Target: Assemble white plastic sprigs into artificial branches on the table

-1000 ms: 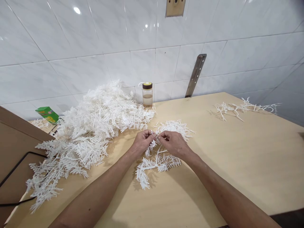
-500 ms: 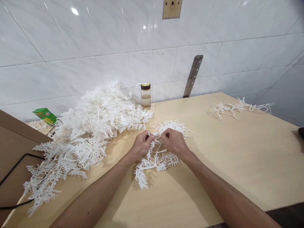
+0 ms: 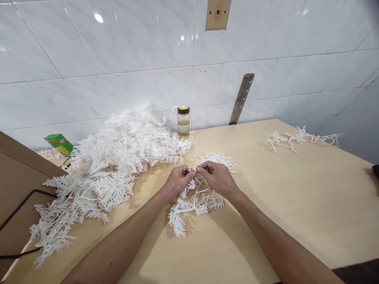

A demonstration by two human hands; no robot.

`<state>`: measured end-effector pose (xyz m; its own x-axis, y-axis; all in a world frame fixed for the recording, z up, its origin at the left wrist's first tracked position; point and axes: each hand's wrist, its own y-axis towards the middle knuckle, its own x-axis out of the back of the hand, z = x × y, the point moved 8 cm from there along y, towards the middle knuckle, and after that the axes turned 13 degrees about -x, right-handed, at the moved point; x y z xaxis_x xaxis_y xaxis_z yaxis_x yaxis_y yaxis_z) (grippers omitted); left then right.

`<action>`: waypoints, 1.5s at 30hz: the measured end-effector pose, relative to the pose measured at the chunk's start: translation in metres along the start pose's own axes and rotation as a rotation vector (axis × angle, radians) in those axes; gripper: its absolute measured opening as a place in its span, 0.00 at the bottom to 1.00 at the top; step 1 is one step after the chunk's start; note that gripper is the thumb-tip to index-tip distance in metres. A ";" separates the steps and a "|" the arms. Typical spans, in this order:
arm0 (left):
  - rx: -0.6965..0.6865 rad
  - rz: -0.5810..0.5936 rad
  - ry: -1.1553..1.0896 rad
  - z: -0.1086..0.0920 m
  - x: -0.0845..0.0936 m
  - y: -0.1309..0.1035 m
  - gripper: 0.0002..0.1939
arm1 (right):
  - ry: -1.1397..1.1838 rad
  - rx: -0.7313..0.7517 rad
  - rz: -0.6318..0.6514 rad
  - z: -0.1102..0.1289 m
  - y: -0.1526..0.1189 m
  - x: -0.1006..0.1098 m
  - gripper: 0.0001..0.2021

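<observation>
1. At the left, a large heap of white branching sprays covers the tabletop's far left part and trails down its left edge. Its right flank lies to the left of both hands, so the left hand is the nearer one to it.
2. The left hand, over the middle of the tabletop, is clamped between thumb and curled fingers on a small white sprig. The sprig's long axis, as far as it shows, runs from the pinch down toward the near edge, its fringed lower part hanging beside the palm.
3. Below the hands, toward the near edge, lies a loose white spray. Its fringed length runs roughly along the near edge, while a thin stalk points away toward the far edge and the right hand.
4. The right hand faces the left, with the tips of thumb and forefinger together just beside the sprig's upper end. That narrow gap between the two pinches, running left to right, looks like the relation that matters; whether a strand is caught in the right fingertips I cannot tell.
5. Just beyond the right hand, toward the far edge, spreads a low pile of white snippets.
6. Well apart, near the far right corner, lie bare white stems, strung out toward the right edge.
</observation>
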<state>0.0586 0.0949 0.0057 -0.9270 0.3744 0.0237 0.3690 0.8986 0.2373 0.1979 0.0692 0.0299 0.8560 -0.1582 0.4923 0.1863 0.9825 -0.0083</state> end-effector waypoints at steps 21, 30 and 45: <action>0.064 -0.070 -0.059 -0.003 0.008 0.000 0.21 | -0.103 0.108 0.019 0.008 -0.010 -0.010 0.12; 0.061 -0.098 -0.055 0.001 0.012 0.001 0.21 | -0.146 0.145 -0.019 0.009 -0.010 -0.012 0.11; -0.141 -0.103 0.152 -0.014 0.012 0.002 0.13 | -0.267 -0.062 -0.245 -0.005 0.001 0.010 0.08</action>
<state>0.0470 0.0979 0.0204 -0.9627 0.2342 0.1357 0.2689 0.8854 0.3792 0.2090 0.0680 0.0308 0.6276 -0.3484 0.6962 0.4062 0.9094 0.0890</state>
